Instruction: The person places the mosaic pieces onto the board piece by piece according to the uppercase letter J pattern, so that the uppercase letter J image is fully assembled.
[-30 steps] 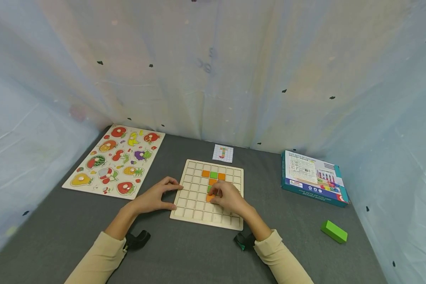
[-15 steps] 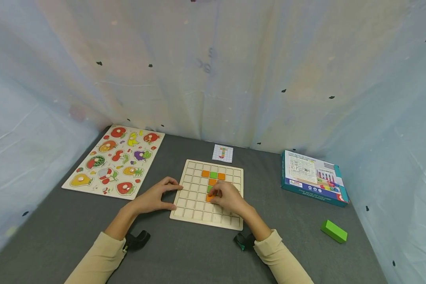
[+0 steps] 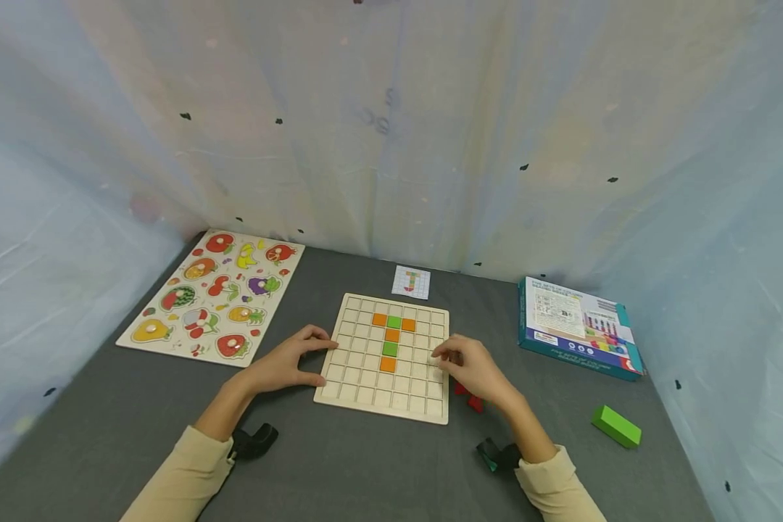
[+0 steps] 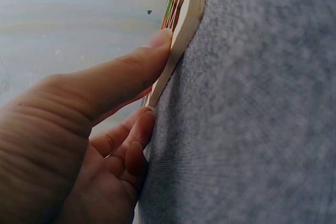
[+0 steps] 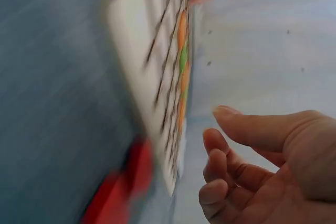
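A wooden grid board (image 3: 355,391) lies on the grey table, with orange tiles and green tiles forming a T-like row and column. My left hand (image 3: 283,362) touches the board's left edge with thumb and fingertips; the left wrist view shows its thumb (image 4: 126,74) against the wooden rim. My right hand (image 3: 473,370) hovers over the board's right edge, fingers loosely bent, and the right wrist view shows nothing between thumb and fingertips. Beneath it, red pieces (image 3: 475,403) lie beside the board, partly hidden in the head view and blurred in the right wrist view.
A small pattern card (image 3: 411,282) sits behind the board. To the left lies a fruit puzzle board (image 3: 209,297). On the right are a teal-edged box (image 3: 577,326) and a green block (image 3: 616,426). Pale sheeting (image 3: 391,145) encloses the table's back and sides.
My right hand has left the lowest orange tile and moved right to the board's edge, uncovering the column and the red pieces. The left hand stays put.
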The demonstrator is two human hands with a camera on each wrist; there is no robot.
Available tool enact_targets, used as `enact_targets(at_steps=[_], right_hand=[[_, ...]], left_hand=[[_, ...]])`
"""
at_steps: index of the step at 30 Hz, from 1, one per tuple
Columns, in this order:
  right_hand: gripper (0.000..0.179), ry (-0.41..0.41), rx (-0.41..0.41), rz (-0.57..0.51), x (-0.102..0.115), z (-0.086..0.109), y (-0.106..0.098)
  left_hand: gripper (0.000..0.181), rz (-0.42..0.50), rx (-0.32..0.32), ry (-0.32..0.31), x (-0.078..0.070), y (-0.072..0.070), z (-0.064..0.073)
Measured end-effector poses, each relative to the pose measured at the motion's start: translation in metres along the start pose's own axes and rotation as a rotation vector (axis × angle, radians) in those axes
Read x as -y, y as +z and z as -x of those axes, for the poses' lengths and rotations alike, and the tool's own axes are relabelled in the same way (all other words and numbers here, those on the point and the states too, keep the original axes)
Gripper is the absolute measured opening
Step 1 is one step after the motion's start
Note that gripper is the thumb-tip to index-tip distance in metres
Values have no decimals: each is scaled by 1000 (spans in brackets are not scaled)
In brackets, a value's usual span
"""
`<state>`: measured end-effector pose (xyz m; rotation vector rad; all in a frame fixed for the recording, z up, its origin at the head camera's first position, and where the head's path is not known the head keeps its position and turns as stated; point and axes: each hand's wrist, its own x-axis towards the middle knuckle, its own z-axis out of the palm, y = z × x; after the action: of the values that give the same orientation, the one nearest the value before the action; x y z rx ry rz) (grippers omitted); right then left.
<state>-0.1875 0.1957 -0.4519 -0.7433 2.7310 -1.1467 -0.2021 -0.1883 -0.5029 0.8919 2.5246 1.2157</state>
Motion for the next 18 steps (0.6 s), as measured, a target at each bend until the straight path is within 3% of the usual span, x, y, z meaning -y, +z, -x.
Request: enact_targets(at_steps=[9,18], right_hand=[[23,145,-16,-24,-31,62,-16],[21,170,-51,-51,-36,70,-8]], left_hand=[[67,-15,-1,-1,0,1,0],[66,-21,-5,3,0,1,0]])
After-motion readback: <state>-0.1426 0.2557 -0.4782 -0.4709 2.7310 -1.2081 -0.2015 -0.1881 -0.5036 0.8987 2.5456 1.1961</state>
